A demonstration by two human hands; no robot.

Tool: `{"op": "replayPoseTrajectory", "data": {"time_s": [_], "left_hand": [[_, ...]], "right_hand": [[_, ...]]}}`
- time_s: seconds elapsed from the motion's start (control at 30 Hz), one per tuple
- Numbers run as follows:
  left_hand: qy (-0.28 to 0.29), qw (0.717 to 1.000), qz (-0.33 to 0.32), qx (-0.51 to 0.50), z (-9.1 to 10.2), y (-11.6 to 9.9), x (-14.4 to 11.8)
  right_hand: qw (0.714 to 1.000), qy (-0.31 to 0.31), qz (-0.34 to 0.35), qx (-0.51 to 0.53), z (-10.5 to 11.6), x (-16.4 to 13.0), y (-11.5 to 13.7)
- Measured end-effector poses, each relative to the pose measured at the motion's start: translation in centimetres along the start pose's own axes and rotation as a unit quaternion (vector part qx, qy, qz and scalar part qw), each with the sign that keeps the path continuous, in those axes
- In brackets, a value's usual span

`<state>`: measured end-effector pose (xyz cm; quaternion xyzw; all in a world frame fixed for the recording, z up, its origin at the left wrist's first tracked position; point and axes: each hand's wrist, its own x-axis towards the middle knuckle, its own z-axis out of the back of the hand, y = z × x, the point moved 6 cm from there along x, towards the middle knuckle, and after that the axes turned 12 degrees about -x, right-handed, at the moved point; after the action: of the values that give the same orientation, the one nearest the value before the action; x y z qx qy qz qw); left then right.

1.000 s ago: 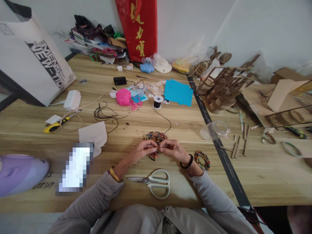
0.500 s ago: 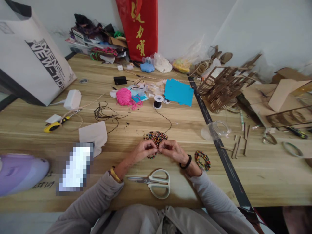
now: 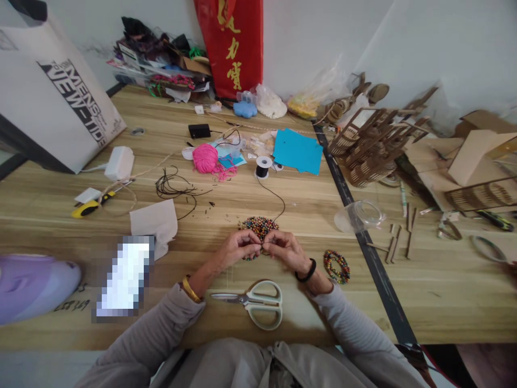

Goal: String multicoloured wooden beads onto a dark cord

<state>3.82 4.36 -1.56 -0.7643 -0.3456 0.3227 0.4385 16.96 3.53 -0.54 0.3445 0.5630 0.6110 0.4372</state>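
My left hand (image 3: 242,245) and my right hand (image 3: 284,249) meet fingertip to fingertip at the table's near middle. Both are closed in a pinch on black cord (image 3: 262,246); the exact grip is too small to make out. Just beyond the fingers lies a pile of small multicoloured beads (image 3: 258,223), partly hidden by the hands. Black cord also runs from a spool (image 3: 263,168) down to the pile. Some beads show under my left fingertips. A coiled beaded bracelet (image 3: 336,267) rests to the right of my right wrist. Scissors (image 3: 252,302) lie in front of me, blades pointing left.
At left are a phone-like blurred screen (image 3: 125,277), a purple object (image 3: 36,288), a yellow cutter (image 3: 86,208) and loose black cord (image 3: 173,186). Pink yarn (image 3: 205,159) and blue sheets (image 3: 299,152) sit farther back. Wooden models (image 3: 371,145) stand at right beyond a dark strip (image 3: 377,269).
The two hands stay pinched together at nearly the same spot, with only slight finger movement. The camera view has shifted slightly.
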Motion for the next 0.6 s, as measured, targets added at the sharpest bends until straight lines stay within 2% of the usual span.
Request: {"op": "replayPoseTrajectory", "data": {"time_s": [0.3,0.6], "left_hand": [[0.006,0.999,-0.032,-0.032,0.3,0.0,0.2],[-0.015,0.999,-0.005,-0.028,0.8,0.2,0.3]], "right_hand": [[0.995,-0.037,-0.013,0.097,-0.2,0.1,-0.9],[0.992,-0.032,-0.024,0.123,-0.4,0.2,-1.1]]}}
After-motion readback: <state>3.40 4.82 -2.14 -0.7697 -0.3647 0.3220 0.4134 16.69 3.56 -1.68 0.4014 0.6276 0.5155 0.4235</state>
